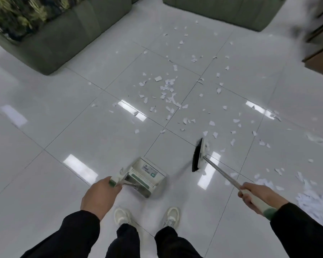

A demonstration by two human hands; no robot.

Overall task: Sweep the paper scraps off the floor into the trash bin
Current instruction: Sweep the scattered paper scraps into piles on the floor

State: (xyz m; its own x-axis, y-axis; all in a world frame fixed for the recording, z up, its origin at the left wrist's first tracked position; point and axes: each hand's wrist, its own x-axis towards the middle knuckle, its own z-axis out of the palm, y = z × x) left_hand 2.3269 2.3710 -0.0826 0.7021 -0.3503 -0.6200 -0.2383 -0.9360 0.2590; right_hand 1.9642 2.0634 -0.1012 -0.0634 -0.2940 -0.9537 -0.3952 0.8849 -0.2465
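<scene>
Dozens of paper scraps (168, 90) lie spread over the white tile floor (45, 127), so I judge this job barely begun. Starting at the left, a green sofa (63, 40) stands along the far edge, with only a stray scrap or two near its base. Closer to me, my left hand (99, 196) is curled round the handle of the dustpan (147, 175), which sits low over the floor in front of my shoes (121, 215), and I can see no scraps in it from here. The thickest scatter is on the tiles ahead, well apart from the pan. To the right, the broom (199, 155) has its black bristles down among a few scraps, and my right hand (257, 194) is clamped on its pale grip. Farther right a blurred heap of white paper (309, 198) lies near my sleeve. No trash bin shows anywhere in view, so gathering, scooping and dumping all appear to be left.
</scene>
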